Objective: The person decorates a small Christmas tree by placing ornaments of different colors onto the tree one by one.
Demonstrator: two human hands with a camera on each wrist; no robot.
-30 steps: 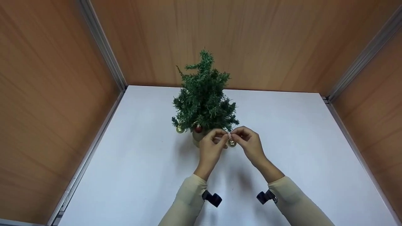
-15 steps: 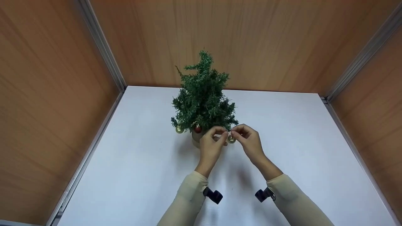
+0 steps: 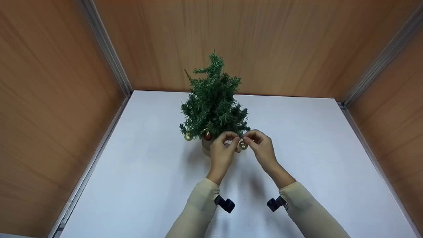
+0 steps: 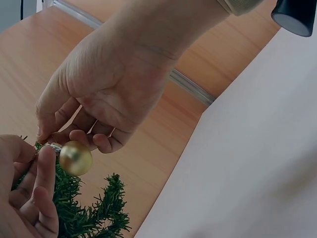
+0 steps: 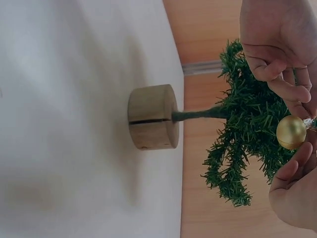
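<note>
A gold Christmas bauble (image 3: 243, 145) with a silvery cap hangs between both hands, close to the lowest right branches of a small artificial Christmas tree (image 3: 214, 105). My left hand (image 3: 222, 152) pinches the bauble's hanging loop with thumb and forefinger. From the other side, my right hand (image 3: 262, 150) pinches at the same loop. Both sets of fingertips nearly meet just above the bauble (image 4: 75, 158) in the left wrist view. Fingers largely hide the loop and the twig beside it. In the right wrist view the bauble (image 5: 291, 132) shows in front of green branches.
A red bauble (image 3: 208, 136) and another gold bauble (image 3: 188, 137) hang at the tree's lower left and front. The tree's round wooden base (image 5: 153, 118) stands on a white table (image 3: 148, 158). Wood-grain panels (image 3: 264, 46) rise around the table's back and sides.
Both hands have shifted slightly up and toward the tree, and the gold bauble has risen a little with them. The pale loop seen stretched between the fingers is now mostly covered.
</note>
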